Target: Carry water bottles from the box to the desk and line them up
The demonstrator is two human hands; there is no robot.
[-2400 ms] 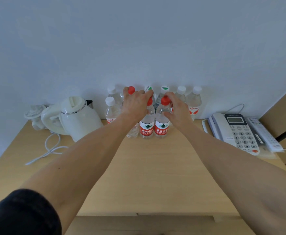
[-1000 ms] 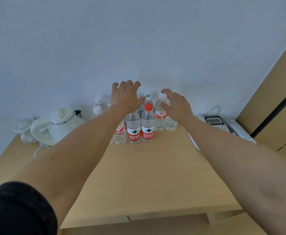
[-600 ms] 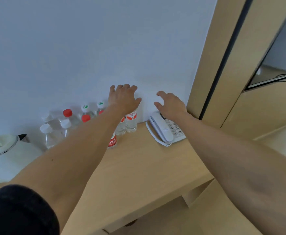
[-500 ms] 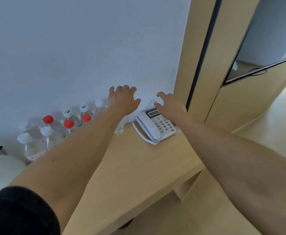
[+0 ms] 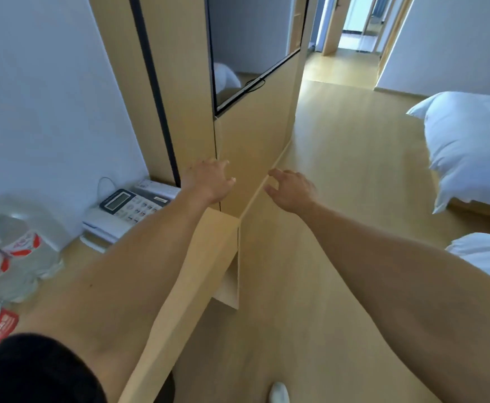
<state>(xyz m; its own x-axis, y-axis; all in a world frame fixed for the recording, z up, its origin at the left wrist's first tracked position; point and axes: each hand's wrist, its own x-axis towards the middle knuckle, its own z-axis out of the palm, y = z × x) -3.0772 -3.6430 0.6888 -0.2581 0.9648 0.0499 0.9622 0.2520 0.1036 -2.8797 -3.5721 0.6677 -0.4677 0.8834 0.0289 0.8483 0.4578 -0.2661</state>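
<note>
While both arms reach forward, left hand [image 5: 209, 181] and right hand [image 5: 291, 189] hang spread — holding nothing.

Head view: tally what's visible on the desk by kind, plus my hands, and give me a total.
Water bottles: 3 can be made out, blurred and cut off at the left edge
Telephone: 1
White remote: 1
Hands: 2, left hand and right hand, both empty
Total: 7
</note>
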